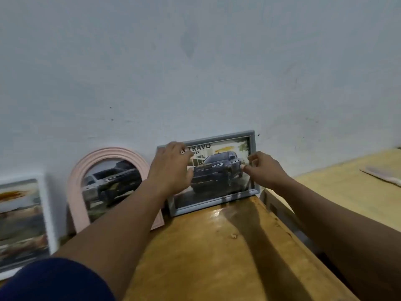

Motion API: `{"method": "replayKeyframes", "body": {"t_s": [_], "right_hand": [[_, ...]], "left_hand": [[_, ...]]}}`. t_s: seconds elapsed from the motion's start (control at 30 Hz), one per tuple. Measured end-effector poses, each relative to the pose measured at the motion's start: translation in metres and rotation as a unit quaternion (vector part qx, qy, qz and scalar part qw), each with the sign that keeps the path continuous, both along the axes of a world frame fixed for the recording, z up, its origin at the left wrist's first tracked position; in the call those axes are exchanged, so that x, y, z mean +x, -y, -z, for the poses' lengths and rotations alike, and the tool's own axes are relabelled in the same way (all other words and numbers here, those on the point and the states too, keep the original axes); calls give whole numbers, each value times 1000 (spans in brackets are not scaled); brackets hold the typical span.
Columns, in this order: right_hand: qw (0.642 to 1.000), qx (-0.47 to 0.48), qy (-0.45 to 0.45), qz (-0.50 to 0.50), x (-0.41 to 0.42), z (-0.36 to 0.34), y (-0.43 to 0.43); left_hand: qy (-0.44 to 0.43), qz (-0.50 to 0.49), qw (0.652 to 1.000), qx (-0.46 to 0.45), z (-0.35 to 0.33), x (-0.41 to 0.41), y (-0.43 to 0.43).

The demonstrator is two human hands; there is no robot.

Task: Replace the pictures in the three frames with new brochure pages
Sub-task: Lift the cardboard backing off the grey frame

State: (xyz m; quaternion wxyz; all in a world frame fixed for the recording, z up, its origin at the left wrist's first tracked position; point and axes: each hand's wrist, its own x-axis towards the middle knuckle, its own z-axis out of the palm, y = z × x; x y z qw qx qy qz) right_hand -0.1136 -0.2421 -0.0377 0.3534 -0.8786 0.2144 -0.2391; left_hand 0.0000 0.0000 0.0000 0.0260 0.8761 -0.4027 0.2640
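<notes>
Against the wall (195, 61) at the counter's (206, 246) far edge stands the grey frame (217, 202) with its truck brochure page (217, 170), the left hand (171, 168) gripping its 10 o'clock corner, the right hand (263, 168) pinching its 3 o'clock edge, and the pink arched frame (76, 192) just beside at 9 o'clock.

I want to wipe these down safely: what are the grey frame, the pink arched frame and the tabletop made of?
The grey frame: probably plastic or painted wood, matte, smooth moulded profile. The pink arched frame: likely moulded plastic, matte, ridged rings. The tabletop: wood, glossy varnish, visible grain and highlights.
</notes>
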Motion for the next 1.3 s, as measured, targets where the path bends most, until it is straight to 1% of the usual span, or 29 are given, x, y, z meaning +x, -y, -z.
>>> {"method": "replayKeyframes", "body": {"t_s": [0.07,0.13,0.27,0.37,0.47,0.57,0.7,0.97,1.07,1.13,1.23,1.3], "right_hand": [[999,13,10,29,11,2,10],[999,27,17,37,21,6,18],[993,97,49,39,35,14,29],[988,118,84,50,36,17,27],[986,107,111,67,25,16,23],[987,89,116,67,3,11,18],[987,73,133,52,-35,3,7],[985,42,167,33,-102,-43,-21],[984,40,171,20,-124,-65,-30],[987,40,158,4,-136,-77,-37],[992,27,121,-27,-149,-89,-52],[994,31,91,-56,-153,-97,-67]], "left_hand": [[42,-1,999,-10,2,14,11],[75,-5,997,-18,6,24,21],[108,-5,992,-56,13,31,30],[104,-8,992,-68,14,28,30],[88,-5,992,-93,7,16,31],[60,16,991,-119,0,2,24],[-5,51,989,-142,-12,-19,7],[-69,60,980,-176,-57,-76,-25],[-107,58,975,-184,-70,-96,-40],[-151,54,970,-181,-72,-107,-54],[-245,39,954,-169,-66,-119,-80],[-292,27,943,-159,-59,-124,-100]]}}
